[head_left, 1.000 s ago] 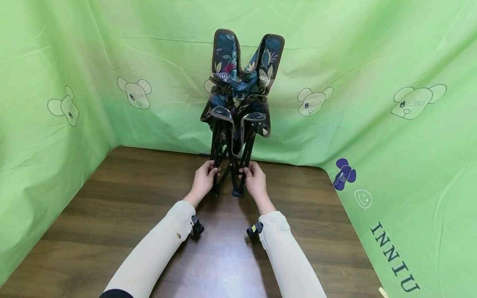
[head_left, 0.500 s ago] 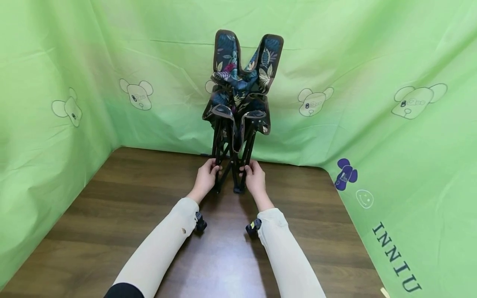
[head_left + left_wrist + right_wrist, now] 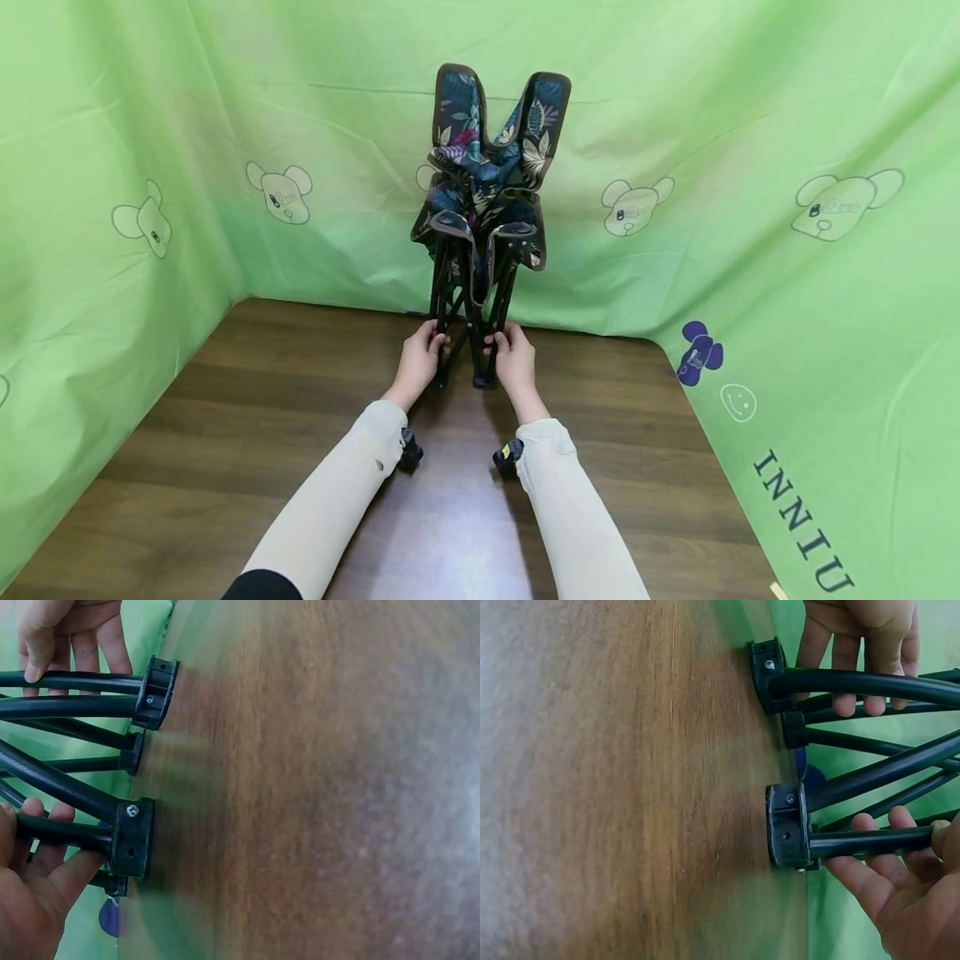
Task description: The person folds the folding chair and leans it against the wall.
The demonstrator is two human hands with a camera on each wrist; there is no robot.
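While both hands [image 3: 467,357] still curl fingers [image 3: 876,834] round its legs, the folding chair [image 3: 483,200] stands slightly narrower.

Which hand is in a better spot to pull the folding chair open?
Neither alone: the left hand and right hand each grip a black leg of the folding chair, mirrored, so both look equally ready.

Dark wood table [image 3: 225,433], green cloth backdrop [image 3: 750,100] w/ cartoon mouse prints, even light

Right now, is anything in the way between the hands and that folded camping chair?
Nothing visible. The left hand and the right hand each already grip a black leg of the folded chair, near its feet on the wooden table.
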